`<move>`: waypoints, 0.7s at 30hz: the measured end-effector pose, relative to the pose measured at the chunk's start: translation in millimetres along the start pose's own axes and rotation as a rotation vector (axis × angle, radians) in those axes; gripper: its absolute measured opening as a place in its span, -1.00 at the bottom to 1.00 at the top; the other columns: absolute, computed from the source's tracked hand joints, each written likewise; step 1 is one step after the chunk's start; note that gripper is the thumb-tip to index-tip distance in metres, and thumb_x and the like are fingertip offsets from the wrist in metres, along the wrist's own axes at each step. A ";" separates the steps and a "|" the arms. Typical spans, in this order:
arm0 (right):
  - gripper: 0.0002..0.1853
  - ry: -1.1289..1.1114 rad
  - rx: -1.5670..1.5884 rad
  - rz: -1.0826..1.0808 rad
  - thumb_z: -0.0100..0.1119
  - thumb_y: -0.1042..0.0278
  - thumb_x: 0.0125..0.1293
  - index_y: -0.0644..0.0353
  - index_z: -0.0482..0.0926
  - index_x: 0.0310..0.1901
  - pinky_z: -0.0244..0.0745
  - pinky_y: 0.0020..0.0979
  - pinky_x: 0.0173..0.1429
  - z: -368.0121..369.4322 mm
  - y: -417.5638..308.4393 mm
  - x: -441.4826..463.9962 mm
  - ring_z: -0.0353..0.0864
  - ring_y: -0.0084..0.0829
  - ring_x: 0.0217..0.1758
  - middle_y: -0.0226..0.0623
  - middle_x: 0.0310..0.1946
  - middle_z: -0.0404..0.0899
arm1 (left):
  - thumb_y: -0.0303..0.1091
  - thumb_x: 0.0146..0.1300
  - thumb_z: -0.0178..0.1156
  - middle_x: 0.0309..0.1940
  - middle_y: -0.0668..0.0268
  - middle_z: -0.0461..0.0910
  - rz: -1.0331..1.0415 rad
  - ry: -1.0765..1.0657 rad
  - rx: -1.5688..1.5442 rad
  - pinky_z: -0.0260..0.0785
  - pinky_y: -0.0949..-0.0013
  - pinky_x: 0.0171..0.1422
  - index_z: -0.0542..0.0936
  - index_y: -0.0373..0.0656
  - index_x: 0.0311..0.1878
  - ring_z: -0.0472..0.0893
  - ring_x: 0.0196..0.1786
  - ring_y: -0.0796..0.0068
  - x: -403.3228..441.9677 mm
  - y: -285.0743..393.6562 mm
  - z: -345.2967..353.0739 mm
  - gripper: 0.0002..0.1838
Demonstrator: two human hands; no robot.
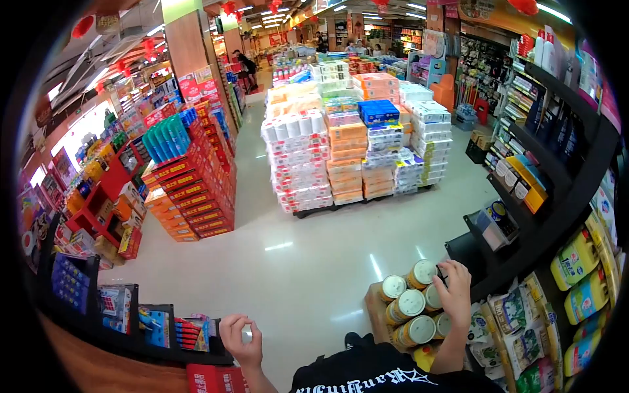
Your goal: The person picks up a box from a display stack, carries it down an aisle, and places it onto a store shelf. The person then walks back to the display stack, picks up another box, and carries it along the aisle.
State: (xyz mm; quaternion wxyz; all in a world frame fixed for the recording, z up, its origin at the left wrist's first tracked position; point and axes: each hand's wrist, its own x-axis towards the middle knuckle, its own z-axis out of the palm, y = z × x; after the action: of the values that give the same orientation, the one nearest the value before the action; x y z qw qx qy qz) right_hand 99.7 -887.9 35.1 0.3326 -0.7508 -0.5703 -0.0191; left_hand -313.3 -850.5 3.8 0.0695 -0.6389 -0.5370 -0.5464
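My left hand (242, 339) is raised at the lower left, fingers curled and the thumb meeting them in a loop. Nothing is visible in it. Below and left of it runs the end of a low shelf with small packaged goods (191, 334). On the right, my right hand (455, 288) is held up with bent, parted fingers and holds nothing. In view it overlaps a group of round tins (406, 304) with pale lids, standing in a cardboard box (376, 313). I cannot tell whether it touches any of them.
A large stack of tissue packs (298, 154) stands on a low pallet in mid-aisle. Left of it rises a pile of red and orange cartons (196, 196). Dark shelving (550, 196) with bottles and bags lines the right. A person (246, 69) is in the far aisle.
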 end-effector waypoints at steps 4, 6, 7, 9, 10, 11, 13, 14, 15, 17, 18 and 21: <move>-0.66 -0.009 -0.045 0.068 0.23 0.29 0.19 0.21 0.51 -0.02 0.15 -0.16 0.30 5.3 37.0 12.0 0.34 -0.11 0.21 -0.14 0.04 0.45 | -0.58 -0.10 0.26 -0.30 0.22 0.55 -0.001 -0.080 -0.031 0.35 0.21 -0.06 0.54 -0.19 -0.40 0.52 -0.18 0.18 10.3 16.9 43.2 -0.84; -0.66 -0.033 -0.065 0.079 0.22 0.28 0.19 0.21 0.51 -0.02 0.15 -0.16 0.30 9.6 54.4 10.9 0.34 -0.12 0.21 -0.15 0.04 0.45 | -0.57 -0.10 0.26 -0.30 0.22 0.55 -0.009 -0.122 -0.029 0.34 0.22 -0.08 0.55 -0.19 -0.40 0.52 -0.20 0.18 14.9 22.0 58.3 -0.85; -0.65 -0.058 -0.064 0.123 0.22 0.27 0.19 0.21 0.51 -0.02 0.15 -0.16 0.30 10.8 59.2 11.0 0.34 -0.13 0.20 -0.15 0.04 0.45 | -0.56 -0.09 0.27 -0.30 0.22 0.55 0.017 -0.157 -0.045 0.34 0.23 -0.10 0.55 -0.19 -0.40 0.52 -0.21 0.19 18.4 21.4 65.7 -0.85; -0.64 -0.083 -0.057 0.175 0.22 0.25 0.19 0.20 0.51 -0.01 0.15 -0.15 0.31 16.0 71.6 10.7 0.34 -0.12 0.20 -0.15 0.04 0.45 | -0.58 -0.07 0.28 -0.33 0.25 0.56 0.065 -0.198 -0.057 0.34 0.24 -0.13 0.58 -0.18 -0.39 0.54 -0.21 0.22 27.6 23.5 80.5 -0.85; -0.64 -0.090 -0.058 0.178 0.22 0.25 0.19 0.20 0.51 -0.01 0.15 -0.15 0.31 18.9 76.4 10.7 0.34 -0.12 0.20 -0.15 0.04 0.45 | -0.58 -0.07 0.28 -0.33 0.25 0.56 0.061 -0.204 -0.054 0.34 0.24 -0.13 0.58 -0.18 -0.39 0.54 -0.21 0.22 31.6 24.1 88.3 -0.85; -0.64 -0.097 -0.078 0.208 0.22 0.26 0.19 0.20 0.51 0.00 0.14 -0.15 0.31 22.3 79.9 10.8 0.34 -0.12 0.20 -0.15 0.04 0.45 | -0.60 -0.07 0.28 -0.34 0.26 0.57 0.057 -0.225 -0.087 0.35 0.25 -0.14 0.59 -0.16 -0.39 0.54 -0.22 0.23 35.3 24.4 96.3 -0.85; -0.63 -0.108 -0.096 0.249 0.22 0.26 0.19 0.20 0.51 0.00 0.14 -0.15 0.31 29.5 82.0 15.0 0.34 -0.12 0.20 -0.15 0.04 0.45 | -0.62 -0.07 0.27 -0.35 0.27 0.57 0.057 -0.258 -0.119 0.35 0.26 -0.14 0.60 -0.15 -0.40 0.54 -0.22 0.24 44.4 23.8 110.8 -0.84; -0.63 -0.117 -0.090 0.252 0.22 0.26 0.19 0.21 0.51 0.01 0.14 -0.15 0.31 32.8 82.3 17.5 0.34 -0.11 0.20 -0.14 0.04 0.45 | -0.64 -0.08 0.27 -0.35 0.28 0.57 0.062 -0.258 -0.131 0.35 0.27 -0.15 0.61 -0.14 -0.41 0.55 -0.23 0.25 48.5 23.8 118.6 -0.83; -0.63 -0.126 -0.087 0.256 0.21 0.27 0.19 0.22 0.51 0.01 0.14 -0.15 0.31 34.7 80.2 20.4 0.34 -0.11 0.20 -0.13 0.04 0.45 | -0.66 -0.10 0.26 -0.35 0.29 0.58 0.065 -0.257 -0.146 0.35 0.28 -0.15 0.62 -0.13 -0.42 0.55 -0.24 0.26 52.3 22.3 125.9 -0.82; -0.63 -0.122 -0.085 0.256 0.22 0.28 0.19 0.22 0.51 0.00 0.15 -0.15 0.31 38.0 73.5 32.2 0.34 -0.11 0.19 -0.13 0.04 0.45 | -0.66 -0.11 0.26 -0.35 0.29 0.58 0.076 -0.254 -0.163 0.35 0.28 -0.16 0.62 -0.12 -0.44 0.55 -0.25 0.26 58.4 13.7 144.3 -0.81; -0.64 -0.113 -0.079 0.243 0.22 0.28 0.19 0.22 0.51 0.00 0.15 -0.15 0.30 39.1 69.8 38.3 0.34 -0.12 0.19 -0.14 0.03 0.45 | -0.66 -0.12 0.25 -0.35 0.30 0.58 0.087 -0.237 -0.177 0.36 0.28 -0.16 0.62 -0.11 -0.45 0.55 -0.26 0.27 61.6 8.9 153.8 -0.81; -0.65 -0.018 -0.107 0.234 0.22 0.31 0.18 0.22 0.51 -0.01 0.17 -0.16 0.29 47.9 65.3 56.7 0.35 -0.11 0.18 -0.14 0.01 0.46 | -0.63 -0.15 0.24 -0.35 0.30 0.58 0.181 -0.265 -0.237 0.36 0.28 -0.18 0.62 -0.08 -0.44 0.55 -0.26 0.27 79.6 -12.6 178.7 -0.80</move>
State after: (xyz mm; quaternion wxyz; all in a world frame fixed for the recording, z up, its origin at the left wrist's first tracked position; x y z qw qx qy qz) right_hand 159.5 -823.5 -10.3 0.2867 -0.8292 -0.4798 -0.0038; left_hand -225.3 -676.0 -11.2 -0.0288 -0.7548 -0.4137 -0.5083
